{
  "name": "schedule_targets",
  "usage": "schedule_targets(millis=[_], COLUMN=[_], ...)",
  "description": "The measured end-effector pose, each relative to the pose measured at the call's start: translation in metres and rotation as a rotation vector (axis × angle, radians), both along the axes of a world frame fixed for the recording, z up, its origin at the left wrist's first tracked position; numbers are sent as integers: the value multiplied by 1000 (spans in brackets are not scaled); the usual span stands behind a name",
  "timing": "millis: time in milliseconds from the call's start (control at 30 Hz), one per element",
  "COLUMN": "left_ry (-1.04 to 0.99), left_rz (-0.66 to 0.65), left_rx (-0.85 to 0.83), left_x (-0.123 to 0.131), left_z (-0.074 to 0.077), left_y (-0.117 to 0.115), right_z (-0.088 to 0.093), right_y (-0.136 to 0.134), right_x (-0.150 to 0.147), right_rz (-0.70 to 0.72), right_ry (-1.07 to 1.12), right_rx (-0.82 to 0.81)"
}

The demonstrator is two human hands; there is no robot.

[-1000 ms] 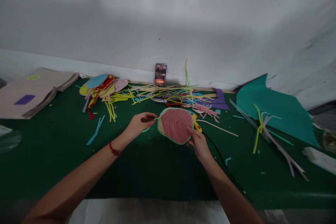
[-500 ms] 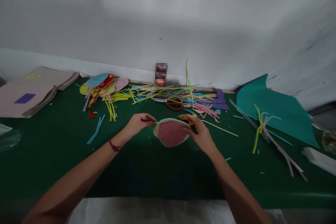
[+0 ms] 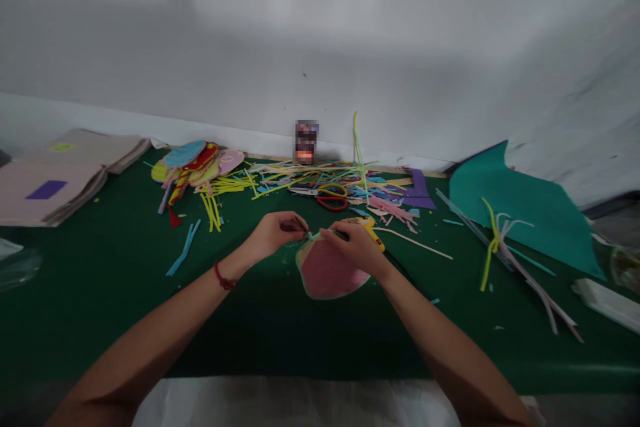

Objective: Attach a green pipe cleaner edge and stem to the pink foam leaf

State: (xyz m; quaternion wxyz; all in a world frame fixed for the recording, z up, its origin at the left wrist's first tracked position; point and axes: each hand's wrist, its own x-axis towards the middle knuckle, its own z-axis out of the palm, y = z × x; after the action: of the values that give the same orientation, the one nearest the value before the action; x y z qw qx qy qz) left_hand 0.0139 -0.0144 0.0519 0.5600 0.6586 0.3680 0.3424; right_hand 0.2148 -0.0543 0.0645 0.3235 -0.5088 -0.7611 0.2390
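Note:
A pink fan-shaped craft piece (image 3: 333, 270) with a mint-green edging strip is held just above the green table, its wide end toward me. My left hand (image 3: 280, 232) pinches its narrow end, where the green strip meets the fingertips; the exact part between them is hidden. Across the upper right edge, my right hand (image 3: 355, 243) closes its fingers on the piece near that same end. Just beyond the right hand is a yellow tool (image 3: 376, 235) with a dark cord, possibly a glue gun, partly covered by the hand.
Scissors (image 3: 333, 199) with red and yellow handles lie among colourful paper strips (image 3: 280, 177). Several decorated fan shapes (image 3: 185, 155) are piled at back left, beside cardboard sheets (image 3: 20, 180). A teal sheet (image 3: 525, 193) and a tied strip bundle (image 3: 495, 243) are on the right.
My right hand has slid left along the fan piece's edge, close to my left hand. The piece has tilted, its wide end lower. The yellow tool now shows behind my right hand.

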Motion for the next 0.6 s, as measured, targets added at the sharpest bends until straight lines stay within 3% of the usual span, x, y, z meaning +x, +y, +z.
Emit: schedule_targets(millis=[167,400,600], left_ry=[11,82,51], left_rz=[-16,-122,-154], left_rx=[8,-10,-42], left_x=[3,1,3], left_z=[0,1,-3], left_y=[-4,-2,-3], right_z=[-9,-16,-20], right_y=[-3,-2,-6], right_x=[1,4,3], right_rz=[0,174,179], right_ry=[133,215,297], right_rx=[-162,-358,-487])
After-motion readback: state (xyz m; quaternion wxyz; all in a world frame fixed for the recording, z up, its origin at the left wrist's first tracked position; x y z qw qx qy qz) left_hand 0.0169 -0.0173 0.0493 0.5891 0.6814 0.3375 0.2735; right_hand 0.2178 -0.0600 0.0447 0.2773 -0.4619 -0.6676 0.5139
